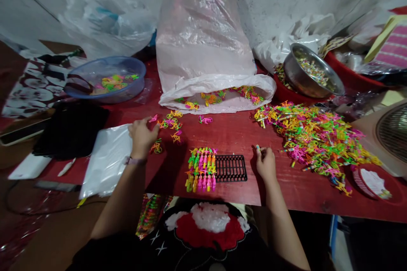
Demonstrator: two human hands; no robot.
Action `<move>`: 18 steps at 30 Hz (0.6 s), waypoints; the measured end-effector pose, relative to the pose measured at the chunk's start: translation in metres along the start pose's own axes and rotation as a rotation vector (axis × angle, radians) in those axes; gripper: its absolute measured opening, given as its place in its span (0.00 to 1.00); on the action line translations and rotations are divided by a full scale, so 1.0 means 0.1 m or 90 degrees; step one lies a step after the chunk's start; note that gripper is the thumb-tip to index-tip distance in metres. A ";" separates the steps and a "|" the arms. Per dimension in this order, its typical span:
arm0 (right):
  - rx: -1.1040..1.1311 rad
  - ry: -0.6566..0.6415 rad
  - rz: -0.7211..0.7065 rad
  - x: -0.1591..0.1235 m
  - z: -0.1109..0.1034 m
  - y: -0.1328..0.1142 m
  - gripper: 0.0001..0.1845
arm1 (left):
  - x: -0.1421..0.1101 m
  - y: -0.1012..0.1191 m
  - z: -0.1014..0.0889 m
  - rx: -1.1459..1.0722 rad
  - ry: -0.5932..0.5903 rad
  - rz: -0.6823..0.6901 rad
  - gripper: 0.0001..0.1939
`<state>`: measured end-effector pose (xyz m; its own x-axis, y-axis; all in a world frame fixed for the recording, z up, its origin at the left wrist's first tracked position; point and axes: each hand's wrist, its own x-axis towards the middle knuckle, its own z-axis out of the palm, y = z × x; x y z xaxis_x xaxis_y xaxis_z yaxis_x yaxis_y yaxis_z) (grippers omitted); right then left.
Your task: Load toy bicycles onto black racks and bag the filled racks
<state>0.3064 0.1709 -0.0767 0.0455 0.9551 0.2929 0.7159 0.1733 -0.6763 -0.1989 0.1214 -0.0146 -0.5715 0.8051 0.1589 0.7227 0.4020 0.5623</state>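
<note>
My left hand [143, 136] is over the left side of the table, thumb and forefinger apart at the edge of a loose group of small coloured plastic pieces [171, 123]. A pink piece lies right by its fingertips. My right hand [266, 162] pinches a small, short stick-like piece [257, 147] with a pale patterned end; the fingers cover the rest. Between my hands lies a black slotted plastic rack [231, 168]. Rows of pink, green, yellow and orange plastic pieces [201, 169] fill its left part, while the slots on the right show bare.
A big heap of coloured pieces [318, 135] covers the right side, near a fan [391, 131] and a red basket [365, 184]. Behind stand an open plastic sack [203, 42], a blue basin [135, 72] and a steel bowl [288, 65]. Clear plastic bags [106, 156] lie left.
</note>
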 end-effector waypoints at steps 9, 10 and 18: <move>0.243 -0.045 -0.059 -0.14 0.05 -0.69 0.16 | -0.50 0.49 0.53 -0.177 -0.113 0.001 0.16; 0.261 -0.058 -0.065 -0.17 0.03 -0.79 0.15 | -0.50 0.54 0.49 -0.214 -0.124 0.002 0.16; 0.380 -0.219 -0.157 -0.38 -0.23 -1.68 0.10 | -1.01 1.18 -0.31 -0.485 -0.190 0.095 0.18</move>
<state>0.2004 0.0997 0.0416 -0.3596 0.8761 0.3211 0.1708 0.4001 -0.9004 -0.0681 0.0738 0.0609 -0.2859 0.9514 0.1142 0.2604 -0.0375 0.9648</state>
